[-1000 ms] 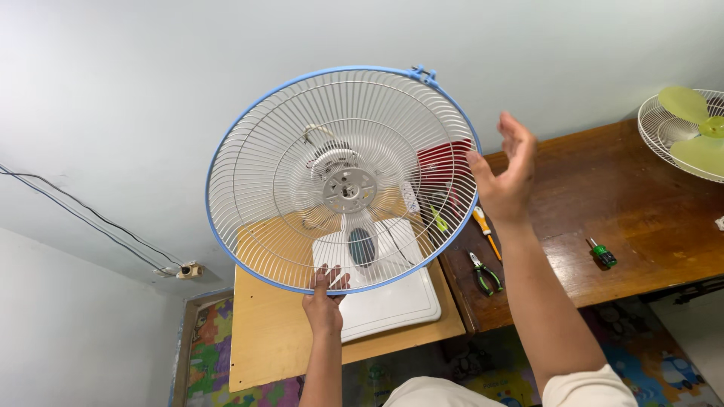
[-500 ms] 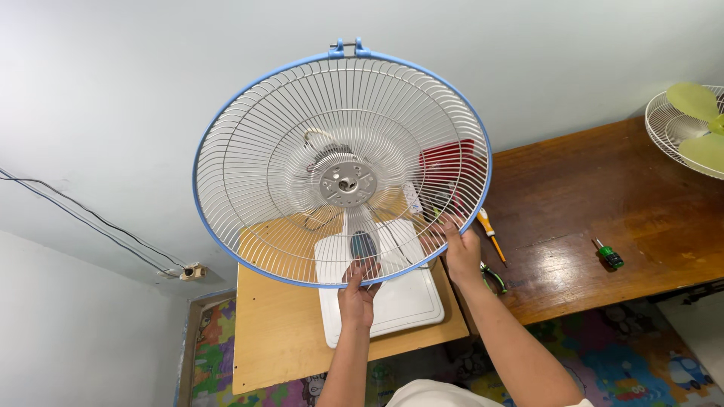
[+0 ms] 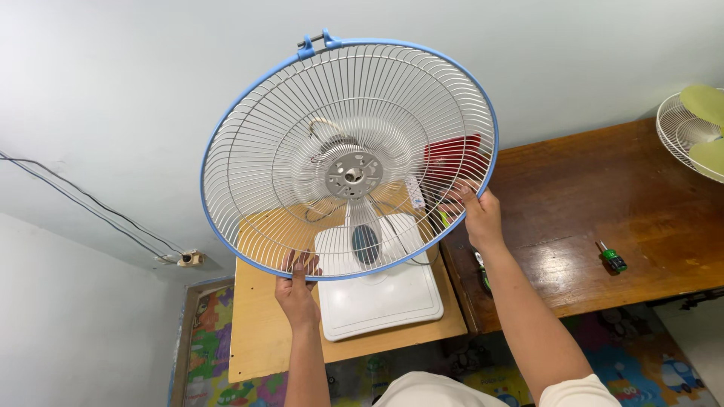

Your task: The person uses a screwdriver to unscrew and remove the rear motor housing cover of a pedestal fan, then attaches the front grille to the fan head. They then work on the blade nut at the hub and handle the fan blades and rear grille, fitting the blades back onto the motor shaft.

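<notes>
Both hands grip one thing: a round wire fan guard (image 3: 347, 154) with a blue rim, held up tilted in the upper middle of the frame. The left hand (image 3: 296, 290), at lower centre-left, has its fingers curled over the bottom of the rim, closed on it. The right hand (image 3: 479, 215), just right of centre, pinches the rim's lower right edge, fingers hooked through the wires and thumb outside.

Inside the guard sits the grey round motor hub (image 3: 353, 175) with loose wires beside it; no blade is on it. Seen through the wires, below, the fan's white square base (image 3: 381, 298) rests on a pale wooden board (image 3: 260, 339) at lower centre. A red object (image 3: 452, 154) shows behind the guard's right side; what it is cannot be told.

To the right spreads a dark wooden table (image 3: 603, 196). A green-handled screwdriver (image 3: 612, 258) lies on it, well apart from the right hand. At the far upper right edge stands another fan (image 3: 697, 132) with green blades inside its own wire guard.
</notes>
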A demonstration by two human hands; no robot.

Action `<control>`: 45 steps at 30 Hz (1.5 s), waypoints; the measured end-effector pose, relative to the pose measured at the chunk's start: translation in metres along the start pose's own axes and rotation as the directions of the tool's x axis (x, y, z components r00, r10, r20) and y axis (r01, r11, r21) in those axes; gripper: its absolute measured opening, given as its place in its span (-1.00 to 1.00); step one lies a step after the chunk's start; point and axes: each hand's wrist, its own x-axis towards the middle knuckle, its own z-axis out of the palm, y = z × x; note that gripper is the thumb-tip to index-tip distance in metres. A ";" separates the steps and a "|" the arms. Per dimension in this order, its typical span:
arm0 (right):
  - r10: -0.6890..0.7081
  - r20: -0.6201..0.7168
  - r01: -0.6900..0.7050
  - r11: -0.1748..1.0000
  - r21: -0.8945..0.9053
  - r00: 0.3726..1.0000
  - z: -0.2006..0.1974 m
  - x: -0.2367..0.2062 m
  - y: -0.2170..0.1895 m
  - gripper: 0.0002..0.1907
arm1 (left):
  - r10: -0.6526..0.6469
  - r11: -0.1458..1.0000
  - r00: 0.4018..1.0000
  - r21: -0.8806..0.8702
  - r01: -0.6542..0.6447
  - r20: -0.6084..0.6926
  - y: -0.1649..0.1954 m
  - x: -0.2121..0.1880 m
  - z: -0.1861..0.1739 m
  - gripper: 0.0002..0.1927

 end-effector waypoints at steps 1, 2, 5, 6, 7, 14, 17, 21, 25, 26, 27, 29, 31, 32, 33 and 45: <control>-0.047 0.025 0.047 0.999 0.021 0.999 0.002 0.003 0.003 -0.65 | 0.007 1.000 1.000 -0.011 -0.007 -0.006 -0.003 0.002 -0.001 -0.54; -0.096 0.050 0.094 0.995 0.043 0.994 0.005 0.008 0.005 -0.65 | 0.015 1.000 1.000 -0.023 -0.015 -0.012 -0.007 0.005 0.000 -0.54; -0.101 0.063 0.098 0.994 0.043 0.993 0.005 0.013 0.011 -0.64 | 0.024 0.999 0.999 -0.041 -0.025 -0.032 -0.015 0.006 -0.003 -0.56; -0.083 0.057 0.081 0.996 0.031 0.995 0.005 0.016 0.012 -0.63 | 0.027 0.999 0.999 -0.046 -0.029 -0.036 -0.016 0.007 -0.003 -0.57; -0.082 0.062 0.079 0.996 0.042 0.995 0.006 0.018 0.014 -0.63 | 0.029 0.999 0.998 -0.036 -0.030 -0.052 -0.018 0.008 -0.003 -0.57; -0.091 0.074 0.086 0.994 0.072 0.993 0.015 0.023 0.021 -0.64 | 0.023 1.000 0.994 -0.002 -0.023 -0.109 -0.018 0.013 -0.002 -0.57; -0.062 0.071 0.058 0.997 0.055 0.996 0.010 0.025 0.007 -0.64 | 0.019 1.000 0.994 -0.001 -0.019 -0.112 -0.012 0.009 0.006 -0.58; -0.162 0.105 0.150 0.982 0.114 0.981 0.013 0.026 0.000 -0.68 | 0.020 1.000 0.995 0.006 -0.020 -0.101 -0.008 0.006 0.012 -0.59; -0.161 0.079 0.158 0.986 0.051 0.984 0.007 0.024 0.002 -0.70 | 0.026 0.999 0.993 -0.016 -0.028 -0.112 -0.011 -0.002 0.012 -0.59; -0.154 0.071 0.151 0.988 0.039 0.986 0.004 0.023 0.002 -0.70 | 0.027 0.999 0.993 -0.018 -0.029 -0.111 -0.012 -0.006 0.012 -0.59; -0.145 0.062 0.144 0.989 0.027 0.987 0.002 0.021 0.002 -0.69 | 0.027 0.999 0.994 -0.020 -0.029 -0.110 -0.012 -0.010 0.011 -0.59; -0.174 0.082 0.174 0.985 0.008 0.981 0.000 0.019 0.002 -0.69 | 0.010 1.000 0.991 -0.027 -0.013 -0.132 -0.014 -0.012 0.010 -0.58; -0.153 0.087 0.153 0.988 0.005 0.984 0.000 0.017 0.002 -0.69 | 0.000 1.000 0.989 -0.028 -0.004 -0.149 -0.017 -0.015 0.008 -0.58; -0.120 0.083 0.119 0.993 0.010 0.989 0.000 0.017 0.002 -0.69 | 0.000 1.000 0.988 -0.026 -0.004 -0.154 -0.019 -0.014 0.008 -0.58; -0.084 0.079 0.083 0.996 0.016 0.993 0.001 0.018 0.002 -0.69 | -0.002 1.000 0.987 -0.023 -0.002 -0.161 -0.021 -0.014 0.007 -0.57; -0.020 0.061 0.021 1.000 -0.011 0.998 0.003 0.019 -0.003 -0.70 | -0.034 0.999 0.986 -0.048 0.027 -0.163 -0.031 -0.009 0.005 -0.60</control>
